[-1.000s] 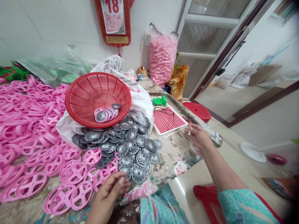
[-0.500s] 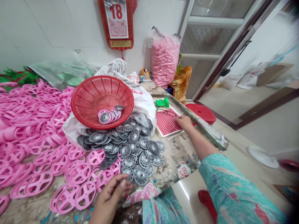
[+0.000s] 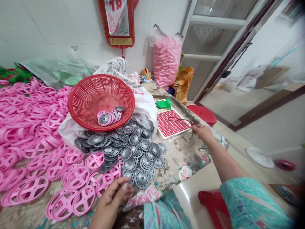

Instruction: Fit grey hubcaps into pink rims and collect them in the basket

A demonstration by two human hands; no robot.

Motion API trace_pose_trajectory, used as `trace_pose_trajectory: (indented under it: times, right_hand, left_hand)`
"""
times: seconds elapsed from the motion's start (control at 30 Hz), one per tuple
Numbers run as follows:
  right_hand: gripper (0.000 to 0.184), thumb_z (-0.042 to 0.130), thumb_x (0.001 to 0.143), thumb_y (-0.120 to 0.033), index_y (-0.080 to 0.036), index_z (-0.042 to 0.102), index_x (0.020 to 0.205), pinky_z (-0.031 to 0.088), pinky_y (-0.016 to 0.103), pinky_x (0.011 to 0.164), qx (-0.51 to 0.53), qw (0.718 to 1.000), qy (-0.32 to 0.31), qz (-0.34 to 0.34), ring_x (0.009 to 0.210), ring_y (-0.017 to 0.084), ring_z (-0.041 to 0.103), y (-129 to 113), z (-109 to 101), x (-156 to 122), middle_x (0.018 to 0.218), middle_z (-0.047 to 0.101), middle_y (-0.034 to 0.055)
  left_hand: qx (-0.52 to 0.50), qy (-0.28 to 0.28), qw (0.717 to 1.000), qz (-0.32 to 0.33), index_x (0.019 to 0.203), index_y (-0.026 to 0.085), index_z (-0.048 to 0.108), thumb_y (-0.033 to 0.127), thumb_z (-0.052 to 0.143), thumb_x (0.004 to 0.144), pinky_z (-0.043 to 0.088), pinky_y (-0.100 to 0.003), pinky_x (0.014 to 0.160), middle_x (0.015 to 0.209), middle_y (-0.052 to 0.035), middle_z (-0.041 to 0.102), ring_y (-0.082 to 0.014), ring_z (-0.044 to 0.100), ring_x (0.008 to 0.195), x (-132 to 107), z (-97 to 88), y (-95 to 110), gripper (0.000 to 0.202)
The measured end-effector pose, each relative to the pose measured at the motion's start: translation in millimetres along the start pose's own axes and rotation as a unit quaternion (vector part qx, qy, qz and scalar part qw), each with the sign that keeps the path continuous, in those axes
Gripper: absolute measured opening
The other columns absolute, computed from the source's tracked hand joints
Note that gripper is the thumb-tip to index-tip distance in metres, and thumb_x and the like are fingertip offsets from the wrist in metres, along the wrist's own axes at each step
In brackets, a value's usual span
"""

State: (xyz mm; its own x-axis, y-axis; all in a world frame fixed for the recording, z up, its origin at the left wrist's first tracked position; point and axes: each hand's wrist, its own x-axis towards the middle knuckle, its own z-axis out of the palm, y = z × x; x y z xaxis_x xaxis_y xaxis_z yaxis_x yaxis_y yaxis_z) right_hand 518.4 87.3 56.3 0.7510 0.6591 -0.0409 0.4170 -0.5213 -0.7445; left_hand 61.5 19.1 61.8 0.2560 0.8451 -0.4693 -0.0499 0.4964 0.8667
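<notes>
My right hand (image 3: 202, 133) pinches a pair of thin dark-framed eyeglasses (image 3: 177, 119) by one end, at the table's right side. The glasses hang over a white sheet with a red dotted pattern (image 3: 172, 124). A green spool-shaped plastic piece (image 3: 164, 103) lies just behind that sheet. Near the front edge my left hand (image 3: 113, 200) rests with loosely bent fingers and nothing visible in it. Right beside it are a heap of grey plastic wheel discs (image 3: 142, 180) and pink four-spoked rings (image 3: 83, 200).
A red mesh basket (image 3: 95, 92) with a few joined pink-and-grey wheels (image 3: 105, 119) sits tilted on a white sack (image 3: 147, 105). A large pile of pink rings (image 3: 26, 117) covers the table's left. A bag of pink pieces (image 3: 166, 60) and a red stool (image 3: 202, 114) stand beyond.
My right hand has drawn the eyeglasses rightward, toward the table's right edge. My left hand has barely moved. The wall calendar's page has curled up, and the whole view has shifted slightly.
</notes>
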Motion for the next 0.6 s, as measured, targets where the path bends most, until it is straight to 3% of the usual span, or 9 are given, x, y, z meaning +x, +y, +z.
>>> trace_pose_trajectory:
  times: [0.13,0.27,0.47,0.6]
  right_hand:
    - [0.023,0.059,0.066,-0.038,-0.016,0.062,0.063,0.030,0.023,0.043,-0.024,1.000,0.017,0.007,0.042,0.010,0.038,13.3,-13.6,-2.6,0.047,0.053,-0.0019]
    - [0.021,0.058,0.067,-0.035,-0.016,0.066,0.066,0.035,0.023,0.051,-0.066,0.997,0.024,-0.009,0.054,0.013,0.049,14.5,-19.8,2.3,0.054,0.059,-0.0004]
    - [0.027,0.058,0.072,-0.037,-0.016,0.072,0.079,0.036,0.024,0.057,-0.128,0.991,0.000,-0.050,0.063,0.016,0.056,6.7,-14.7,19.5,0.064,0.066,0.0018]
    - [0.037,0.059,0.072,-0.048,-0.016,0.073,0.086,0.036,0.026,0.057,-0.168,0.983,-0.021,-0.071,0.066,0.018,0.058,-1.5,-8.6,32.2,0.070,0.068,0.0036]
  left_hand:
    - [0.003,-0.007,1.000,-0.002,0.097,0.019,0.067,0.054,0.071,0.065,0.053,-0.036,0.083,0.086,-0.0079,0.073,-0.0251,0.069,0.086,-0.2,-1.2,-2.8,0.048]
    - [0.004,-0.018,1.000,-0.005,0.100,0.019,0.065,0.054,0.070,0.067,0.053,-0.036,0.085,0.088,-0.0074,0.073,-0.0249,0.069,0.089,-0.1,-1.7,-5.5,0.048]
    - [0.002,-0.021,1.000,-0.010,0.100,0.019,0.064,0.055,0.070,0.066,0.052,-0.035,0.085,0.089,-0.0075,0.073,-0.0248,0.068,0.089,-0.8,-1.6,-5.9,0.049]
    - [0.010,-0.013,1.000,-0.007,0.101,0.019,0.064,0.054,0.069,0.068,0.053,-0.034,0.084,0.089,-0.0073,0.073,-0.0243,0.068,0.089,-1.1,-2.1,-6.1,0.048]
